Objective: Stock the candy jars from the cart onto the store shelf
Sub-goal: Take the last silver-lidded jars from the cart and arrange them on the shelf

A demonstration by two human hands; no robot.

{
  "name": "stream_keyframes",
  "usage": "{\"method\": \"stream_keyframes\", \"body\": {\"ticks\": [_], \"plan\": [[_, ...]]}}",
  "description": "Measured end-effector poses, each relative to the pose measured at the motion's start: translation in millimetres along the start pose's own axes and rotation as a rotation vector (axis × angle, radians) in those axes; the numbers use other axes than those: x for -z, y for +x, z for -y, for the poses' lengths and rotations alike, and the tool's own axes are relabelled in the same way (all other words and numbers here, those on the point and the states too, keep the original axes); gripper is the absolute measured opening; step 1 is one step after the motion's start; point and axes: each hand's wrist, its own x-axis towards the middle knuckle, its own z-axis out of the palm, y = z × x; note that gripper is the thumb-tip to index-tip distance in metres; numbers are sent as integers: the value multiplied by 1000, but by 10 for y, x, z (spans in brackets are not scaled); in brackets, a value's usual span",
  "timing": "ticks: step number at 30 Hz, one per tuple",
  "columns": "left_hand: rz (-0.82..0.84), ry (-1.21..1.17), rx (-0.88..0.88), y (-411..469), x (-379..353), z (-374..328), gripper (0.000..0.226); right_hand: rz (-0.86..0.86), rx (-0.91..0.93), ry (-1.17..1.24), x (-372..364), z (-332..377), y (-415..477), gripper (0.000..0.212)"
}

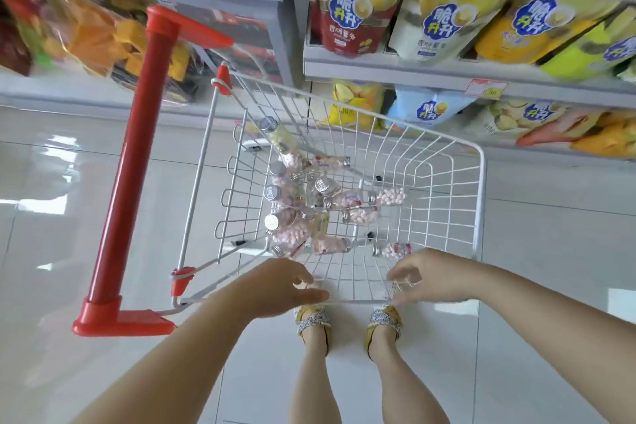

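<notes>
At the left, the red cart handle [134,162], long and slanted. Beside it, the white wire cart [480,182] on the tiled floor [550,234]. Over the near rim, the left hand [278,286], fingers loosely spread, holding nothing. In the cart bottom, many candy jars [299,213] with silver caps, lying in a heap, pink candies inside. Further right, the right hand [430,277], fingers bent down at the rim, blurred; grip on the wire impossible to tell. Above right, the store shelf [413,74] with chip bags [354,14].
</notes>
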Motion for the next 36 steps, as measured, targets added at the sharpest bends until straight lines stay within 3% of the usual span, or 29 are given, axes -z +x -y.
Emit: {"method": "stream_keyframes", "body": {"ticks": [5,9,11,14,18,24,29,36], "plan": [[-184,-58,59,286,140,165,54,-232,37,65,322,463,619,51],[-293,30,125,538,144,326,50,-227,157,-26,135,933,1252,44],[-232,53,155,664,85,414,52,-231,207,-35,-44,1142,1566,50],[-101,116,178,801,-1,451,60,-355,138,-60,-184,1275,1997,64],[-36,156,203,866,4,407,61,-550,140,-96,-179,1249,2260,57],[-29,111,173,902,58,373,52,-598,52,-57,39,1097,2367,42],[-12,87,135,932,48,358,51,-529,-40,-286,118,1098,2486,69],[7,46,123,921,21,384,51,-557,34,-259,183,1052,2385,40]]}}
